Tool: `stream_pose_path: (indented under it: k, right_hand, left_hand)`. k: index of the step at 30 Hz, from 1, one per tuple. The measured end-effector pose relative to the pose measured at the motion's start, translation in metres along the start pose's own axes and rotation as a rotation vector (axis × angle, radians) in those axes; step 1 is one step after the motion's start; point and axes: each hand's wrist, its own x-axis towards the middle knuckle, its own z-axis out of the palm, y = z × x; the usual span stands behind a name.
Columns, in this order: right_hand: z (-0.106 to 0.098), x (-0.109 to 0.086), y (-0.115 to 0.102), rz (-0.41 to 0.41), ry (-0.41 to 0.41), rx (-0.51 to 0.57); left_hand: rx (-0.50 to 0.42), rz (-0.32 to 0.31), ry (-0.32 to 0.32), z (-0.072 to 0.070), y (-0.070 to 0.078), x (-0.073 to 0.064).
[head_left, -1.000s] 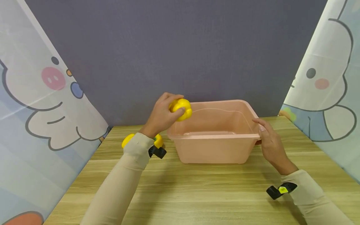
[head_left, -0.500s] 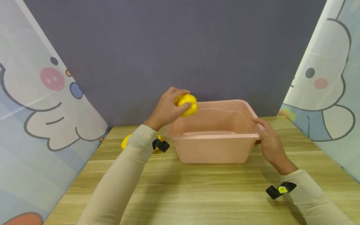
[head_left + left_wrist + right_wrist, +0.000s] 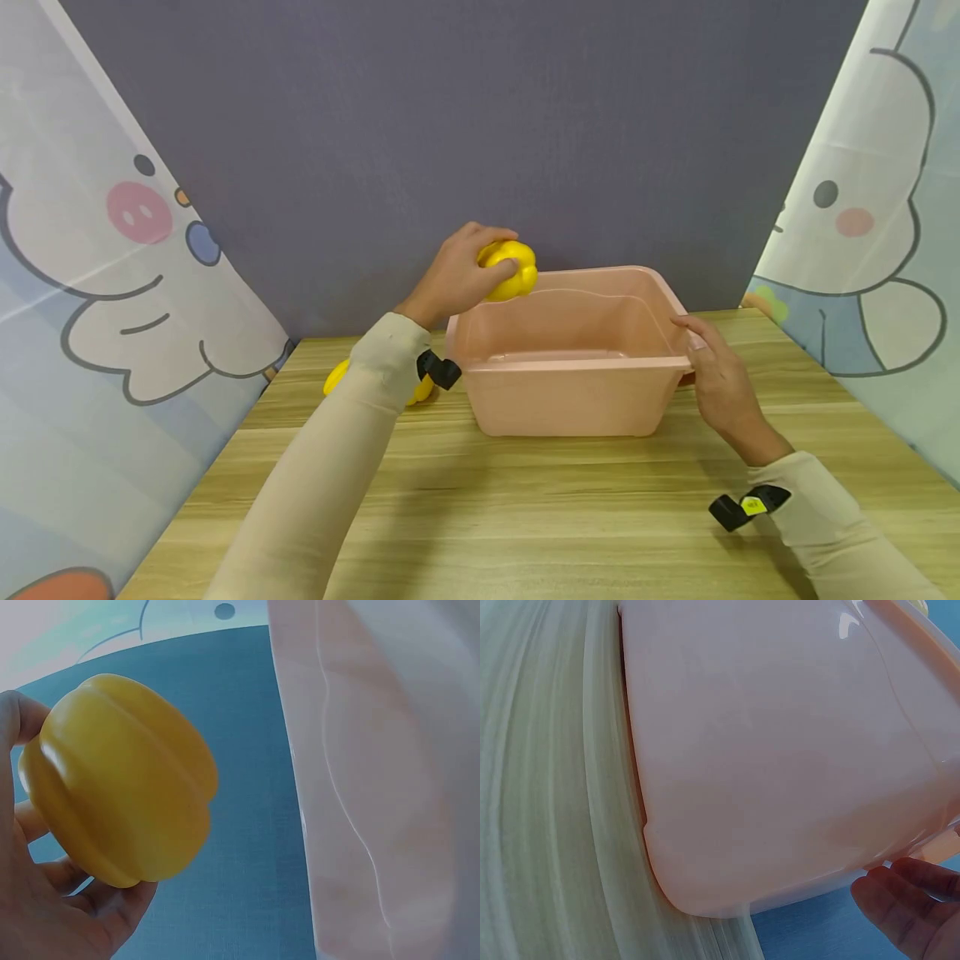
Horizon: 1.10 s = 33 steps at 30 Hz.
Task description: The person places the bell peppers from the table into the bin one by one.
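While the left hand [image 3: 456, 273] has its thumb and fingers curved around a yellow pepper [image 3: 521, 280], spread only as wide as the pepper itself, the right hand [image 3: 724, 390] grips the right end of the pink tub [image 3: 573, 365], its fingers bent at the rim. The left wrist view shows a gap between pepper and tub, so the two are apart; from the head view the pepper is in the air near the tub's back left corner, about level with the rim or a little above it.

Judging by how things lie, lifting this pepper is done: it is off the table [image 3: 480, 533] and firmly in hand. It is not inside the tub, nor resting on the rim. The tub stands upright on the table, and steadying it looks like the right hand's share of the work.

Further out, more yellow [image 3: 422, 392] lies on the table to the left of the tub, showing on both sides of the left sleeve [image 3: 300, 508]. It looks like the same kind of thing, but whether it is one piece or two cannot be told, as the arm covers the middle. Neither hand touches it, so that part appears not yet dealt with. The tub's near wall hides some of its floor, so a full count of what is done cannot be made.
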Motion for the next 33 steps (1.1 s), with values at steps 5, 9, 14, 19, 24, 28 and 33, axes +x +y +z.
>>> stream_pose_path:
  k: [5, 9, 14, 19, 24, 28, 33]
  right_hand:
    - [0.000, 0.001, 0.001, -0.010, -0.004, -0.001]
    - [0.000, 0.002, 0.001, -0.009, -0.006, 0.005]
    - [0.001, 0.001, 0.001, -0.005, 0.004, 0.007]
    - [0.002, 0.001, 0.001, -0.017, 0.011, 0.013]
    - [0.002, 0.002, -0.001, -0.018, 0.007, 0.004]
    - [0.001, 0.002, -0.001, -0.017, 0.009, -0.007]
    - [0.002, 0.001, 0.001, -0.017, 0.007, -0.006]
  left_hand:
    - [-0.009, -0.011, -0.008, 0.002, 0.003, 0.008]
    - [-0.021, -0.024, -0.035, 0.005, 0.003, 0.015]
    - [-0.007, -0.020, -0.080, 0.010, 0.004, 0.024]
    - [0.002, -0.009, -0.094, 0.011, 0.007, 0.030]
    - [0.020, -0.029, -0.105, 0.013, 0.007, 0.035]
    - [0.026, -0.036, -0.115, 0.016, 0.006, 0.039]
    - [0.020, -0.039, -0.133, 0.021, 0.003, 0.043]
